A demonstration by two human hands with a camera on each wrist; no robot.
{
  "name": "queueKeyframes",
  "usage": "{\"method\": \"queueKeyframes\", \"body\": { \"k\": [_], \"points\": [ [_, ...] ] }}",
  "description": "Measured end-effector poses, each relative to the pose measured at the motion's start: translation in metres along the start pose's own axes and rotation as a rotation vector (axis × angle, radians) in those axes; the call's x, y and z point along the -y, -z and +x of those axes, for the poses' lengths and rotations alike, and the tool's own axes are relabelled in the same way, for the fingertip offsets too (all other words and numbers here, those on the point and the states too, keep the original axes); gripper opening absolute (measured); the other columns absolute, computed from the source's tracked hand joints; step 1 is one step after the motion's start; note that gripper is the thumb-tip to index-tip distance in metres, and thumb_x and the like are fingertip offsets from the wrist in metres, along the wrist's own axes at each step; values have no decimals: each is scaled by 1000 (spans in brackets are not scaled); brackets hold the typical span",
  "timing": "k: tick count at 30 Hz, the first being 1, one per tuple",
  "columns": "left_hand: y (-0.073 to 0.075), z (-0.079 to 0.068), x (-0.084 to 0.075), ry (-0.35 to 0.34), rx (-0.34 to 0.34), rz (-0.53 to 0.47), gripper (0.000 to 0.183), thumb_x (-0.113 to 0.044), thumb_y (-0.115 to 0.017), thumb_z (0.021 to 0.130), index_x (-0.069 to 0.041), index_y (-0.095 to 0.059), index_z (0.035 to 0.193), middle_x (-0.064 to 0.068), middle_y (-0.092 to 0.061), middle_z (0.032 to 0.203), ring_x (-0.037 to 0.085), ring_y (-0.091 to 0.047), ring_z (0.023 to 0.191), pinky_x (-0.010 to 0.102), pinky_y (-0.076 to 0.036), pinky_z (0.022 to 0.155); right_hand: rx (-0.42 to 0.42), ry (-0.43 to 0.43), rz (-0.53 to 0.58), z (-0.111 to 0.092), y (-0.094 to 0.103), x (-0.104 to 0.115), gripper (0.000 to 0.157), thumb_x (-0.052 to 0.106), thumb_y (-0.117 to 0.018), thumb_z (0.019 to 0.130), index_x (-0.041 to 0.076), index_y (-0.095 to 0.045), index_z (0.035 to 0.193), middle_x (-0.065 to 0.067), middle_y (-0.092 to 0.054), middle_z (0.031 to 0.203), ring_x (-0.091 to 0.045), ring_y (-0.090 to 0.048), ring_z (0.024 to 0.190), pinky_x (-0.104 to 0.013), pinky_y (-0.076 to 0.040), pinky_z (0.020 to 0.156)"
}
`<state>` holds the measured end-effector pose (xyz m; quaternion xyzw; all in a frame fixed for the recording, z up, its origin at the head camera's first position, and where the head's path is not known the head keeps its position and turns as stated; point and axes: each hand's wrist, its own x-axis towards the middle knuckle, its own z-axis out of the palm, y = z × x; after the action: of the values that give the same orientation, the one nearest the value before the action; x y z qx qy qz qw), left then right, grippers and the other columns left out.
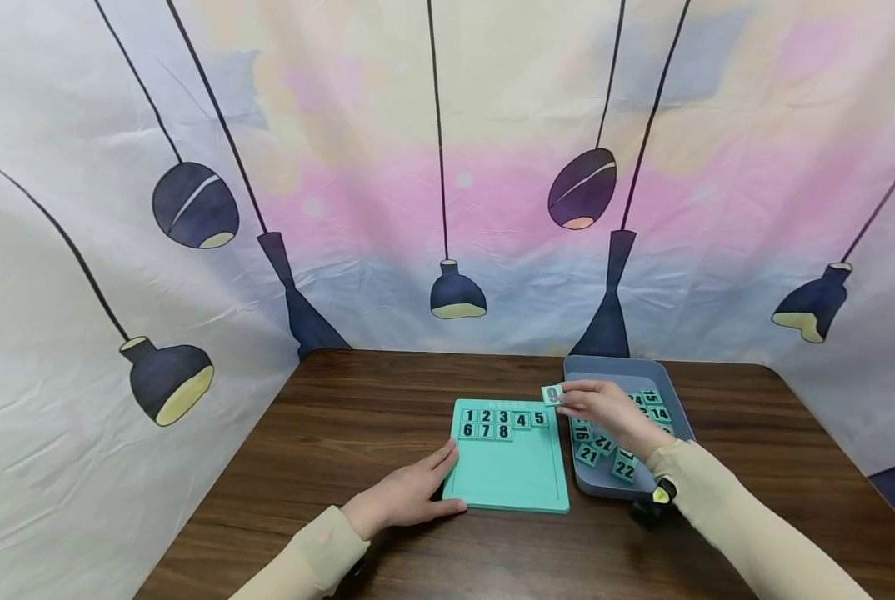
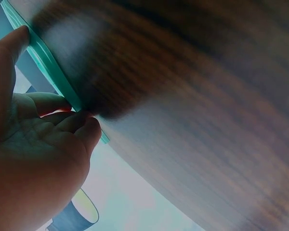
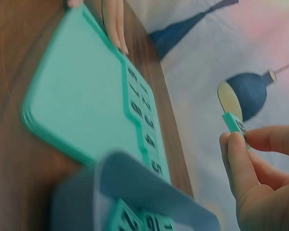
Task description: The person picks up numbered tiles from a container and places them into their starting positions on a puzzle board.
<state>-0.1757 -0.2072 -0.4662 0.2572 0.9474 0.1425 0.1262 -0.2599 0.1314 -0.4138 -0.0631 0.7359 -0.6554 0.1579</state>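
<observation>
A painted cloth backdrop (image 1: 365,125) patterned with dark lamps rises beyond the left grip (image 1: 410,492) and the right grip (image 1: 603,408), behind a wood-grain surface (image 1: 327,450) that stretches below them. A gray-blue tray (image 1: 605,367) sits beneath the right grip, likely placed there so its contents fall within that arm's easy reach. Between the two grips lies a flat mint-green board (image 1: 511,471), presumably set centrally so both can get at it. The left grip rests at the board's near-left corner, thumb and fingers apart against its edges, apparently to stop it sliding. Loose numbered tiles (image 1: 624,467), 21 and 22 among them, lie jumbled in the tray below the right grip, which hides some from view. Tiles 1 to 8 (image 1: 503,430) sit in order on the board, left of the right grip, 1 to 5 above 6, 7 and 8. Thumb and fingers of the right grip are clamped on a single tile marked 9 (image 1: 551,395), raised near the board's far-right corner; the pinch at its edge seemingly leaves the numeral showing.
</observation>
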Motion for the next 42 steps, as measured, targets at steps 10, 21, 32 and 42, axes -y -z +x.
{"method": "queueKeyframes", "body": {
  "k": [10, 21, 32, 42],
  "points": [
    [1, 0, 0, -8, -5, -3, 88, -62, -53, 98, -7, -23, 161, 9, -14, 168, 25, -36, 146, 42, -41, 109, 9, -11, 120, -7, -42, -16, 46, 2, -56, 102, -7, -45, 146, -29, -48, 137, -30, -64, 116, -43, -46, 105],
    [1, 1, 3, 8, -6, -16, 90, -61, -54, 98, -5, -22, 161, 9, -14, 168, 26, -34, 146, 43, -40, 110, -56, -6, 80, -7, -76, -35, 41, -1, -60, 98, -7, -56, 138, -21, -61, 112, -28, -69, 104, -40, -54, 95],
    [0, 5, 2, -6, 2, 0, 90, -62, -53, 98, -6, -21, 161, 10, -13, 168, 25, -33, 147, 42, -40, 110, -123, -52, 26, -9, -72, -42, 40, 0, -61, 98, -8, -57, 137, -22, -62, 111, -26, -70, 99, -36, -56, 89],
    [0, 5, 2, 1, 12, -13, 90, -62, -52, 98, -7, -20, 161, 8, -12, 169, 25, -32, 147, 43, -40, 110, -132, -99, -10, -4, -67, -43, 39, 1, -60, 99, -11, -54, 136, -33, -52, 132, -29, -70, 100, -35, -57, 86]
  ]
}}
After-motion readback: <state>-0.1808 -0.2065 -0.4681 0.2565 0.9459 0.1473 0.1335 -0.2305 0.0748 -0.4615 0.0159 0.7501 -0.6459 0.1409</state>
